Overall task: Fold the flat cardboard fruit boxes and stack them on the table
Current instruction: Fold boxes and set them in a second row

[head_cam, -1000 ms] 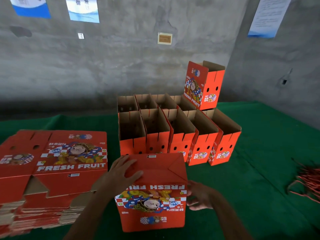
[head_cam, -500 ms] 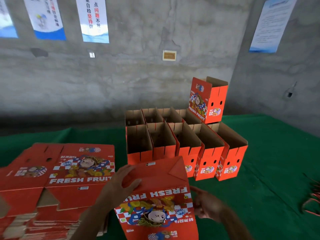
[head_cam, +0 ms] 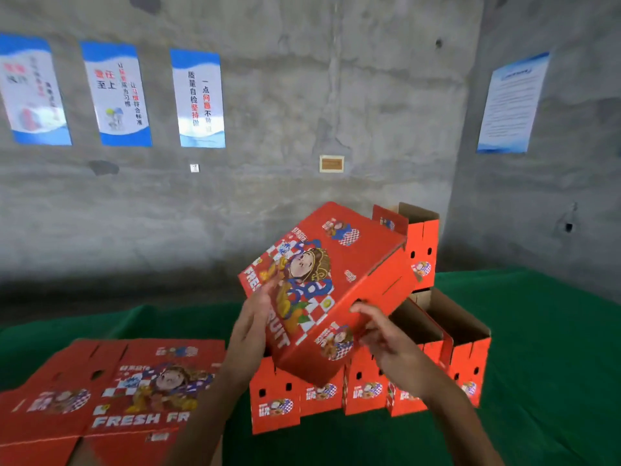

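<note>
I hold a folded red fruit box (head_cam: pixel 339 264) tilted in the air, printed face toward me, above the rows of folded boxes. My left hand (head_cam: pixel 255 324) lies flat against its left end with straight fingers. My right hand (head_cam: pixel 386 338) grips its lower right edge with curled fingers, near a hole in its side. Several folded open-topped boxes (head_cam: pixel 467 334) stand in rows on the green table (head_cam: pixel 554 348). One more folded box (head_cam: pixel 423 237) stands on top at the back, partly hidden by the held box. A stack of flat boxes (head_cam: pixel 111 391) lies at the left.
A grey concrete wall with posters (head_cam: pixel 198 99) runs behind the table, and another wall with a poster (head_cam: pixel 510 102) closes in on the right. Green cloth shows in front of the folded boxes and to their right.
The box has been lifted off the table and turned over, and now tilts in the air over the folded rows. My head has tipped up, showing more wall.
</note>
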Demonstrator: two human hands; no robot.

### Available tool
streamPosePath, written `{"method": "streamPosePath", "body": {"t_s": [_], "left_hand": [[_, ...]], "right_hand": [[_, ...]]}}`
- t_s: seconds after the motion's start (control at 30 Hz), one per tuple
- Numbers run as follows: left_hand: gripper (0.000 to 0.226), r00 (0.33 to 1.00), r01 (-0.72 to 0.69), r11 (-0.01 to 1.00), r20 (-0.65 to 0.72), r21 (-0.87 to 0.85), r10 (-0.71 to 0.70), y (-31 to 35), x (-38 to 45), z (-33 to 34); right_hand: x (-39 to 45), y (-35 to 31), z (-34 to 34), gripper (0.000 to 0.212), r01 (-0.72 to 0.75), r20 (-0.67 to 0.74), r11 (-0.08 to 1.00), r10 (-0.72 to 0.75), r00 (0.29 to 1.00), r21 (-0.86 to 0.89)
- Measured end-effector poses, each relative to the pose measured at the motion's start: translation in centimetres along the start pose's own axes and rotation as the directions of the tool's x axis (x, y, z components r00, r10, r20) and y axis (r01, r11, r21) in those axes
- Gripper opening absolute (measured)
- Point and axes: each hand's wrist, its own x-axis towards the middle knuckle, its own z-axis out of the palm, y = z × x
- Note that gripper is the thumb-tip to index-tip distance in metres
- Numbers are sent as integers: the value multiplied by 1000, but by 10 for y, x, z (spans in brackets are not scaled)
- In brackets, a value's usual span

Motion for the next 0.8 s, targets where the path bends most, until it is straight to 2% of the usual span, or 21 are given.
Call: {"method": "streamPosePath", "body": {"t_s": [0.1, 0.17, 0.27, 0.37, 0.53, 0.73, 0.8], "left_hand": [[49, 978, 153, 981, 157, -115, -134, -4, 7, 49], [52, 972, 180, 963, 189, -201, -142, -2, 16, 81], [48, 947, 286, 906, 234, -311, -219, 11, 34, 128], [52, 926, 349, 882, 257, -315, -275, 25, 56, 179], [34, 884, 437, 856, 309, -276, -351, 31, 89, 262], [79, 865, 434, 869, 380, -240, -327, -10, 126, 357], [87, 870, 404, 885, 396, -230, -294, -24, 136, 382]], "right_hand": [[3, -2, 11, 66, 128, -31, 928, -148, 988, -350], [3, 0, 7, 55, 63, -68, 849, -116, 991, -525], [3, 14, -17, 52, -45, -154, 751, -76, 985, -659], [5, 39, -54, 46, -122, -227, 718, -52, 972, -686], [8, 84, -114, 40, -225, -336, 727, -9, 942, -649], [11, 149, -183, 38, -280, -409, 761, 22, 912, -585], [14, 170, -202, 36, -292, -413, 749, 27, 910, -594]]}}
